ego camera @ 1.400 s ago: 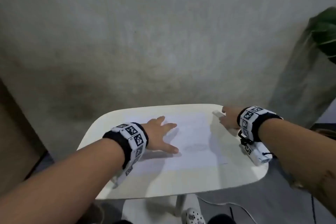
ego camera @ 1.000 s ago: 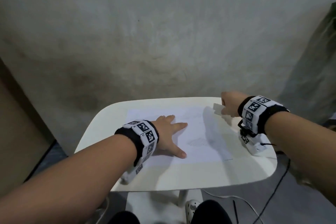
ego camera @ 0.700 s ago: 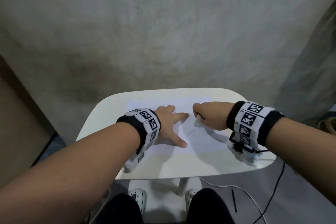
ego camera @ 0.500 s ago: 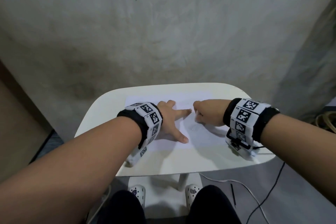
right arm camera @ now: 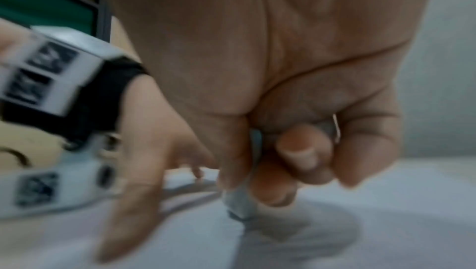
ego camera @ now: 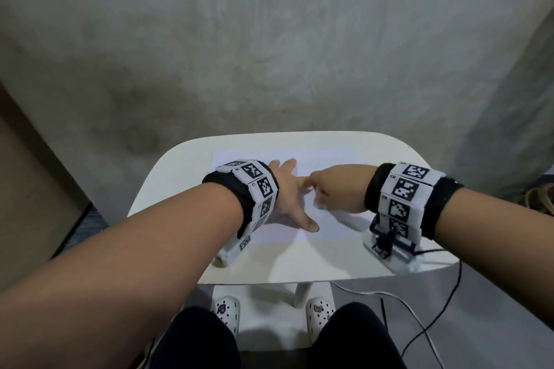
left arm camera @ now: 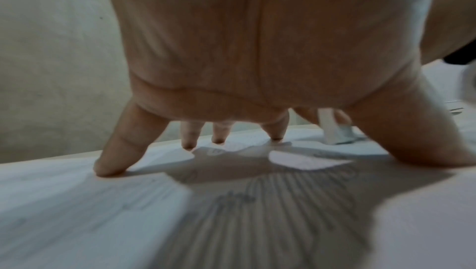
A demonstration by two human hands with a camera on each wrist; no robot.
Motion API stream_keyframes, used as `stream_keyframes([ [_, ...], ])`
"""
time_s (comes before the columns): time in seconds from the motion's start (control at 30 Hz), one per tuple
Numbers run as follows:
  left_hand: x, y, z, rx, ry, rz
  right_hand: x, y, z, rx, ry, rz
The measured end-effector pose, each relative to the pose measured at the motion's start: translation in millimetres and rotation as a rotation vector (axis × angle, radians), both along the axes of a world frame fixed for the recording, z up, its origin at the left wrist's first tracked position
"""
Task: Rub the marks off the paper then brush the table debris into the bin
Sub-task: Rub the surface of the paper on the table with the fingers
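A white sheet of paper (ego camera: 326, 159) lies flat on the small white rounded table (ego camera: 168, 177), faint grey pencil marks (left arm camera: 237, 198) on it. The left hand (ego camera: 287, 198) presses the sheet's left part with fingers spread straight. Just right of it, the right hand (ego camera: 338, 189) is curled around a small white block eraser (right arm camera: 239, 202), its tip touching the paper near the sheet's middle.

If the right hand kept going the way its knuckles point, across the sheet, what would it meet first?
Probably the left hand. The right hand, gripping the eraser tip-down on the paper, points left at the left hand's spread fingers, which press the sheet just ahead. The gap looks small; depth is uncertain.
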State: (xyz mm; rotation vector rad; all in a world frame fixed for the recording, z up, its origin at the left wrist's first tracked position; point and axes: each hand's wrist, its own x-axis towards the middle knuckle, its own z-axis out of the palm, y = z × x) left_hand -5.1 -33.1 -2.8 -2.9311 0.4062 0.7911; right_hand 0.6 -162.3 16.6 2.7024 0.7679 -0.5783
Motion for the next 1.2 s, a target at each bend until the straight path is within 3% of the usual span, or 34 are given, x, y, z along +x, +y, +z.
stream_keyframes([
  [0.07,0,0,1,0.013,0.014,-0.002,2,-3,2,0.007,-0.045,-0.045],
  [0.43,1,1,0,-0.016,0.008,0.007,-8,-5,0,-0.031,0.012,0.062],
  [0.57,2,1,-2,-0.019,0.038,0.016,-2,-10,4,-0.001,-0.054,-0.034],
  [0.7,0,1,0,-0.027,0.021,0.011,-9,-8,3,0.026,0.056,0.035],
  [0.83,1,1,-1,-0.018,0.027,0.006,-5,-13,6,-0.016,-0.048,0.059],
  [0.93,1,1,-2,-0.024,0.022,0.010,-10,-12,2,0.047,0.048,0.135],
  [1.07,0,1,0,-0.019,0.028,0.001,-1,-18,3,-0.022,-0.069,0.087],
  [1.2,0,1,-1,-0.025,0.020,-0.001,-3,-17,0,0.032,0.034,0.084],
])
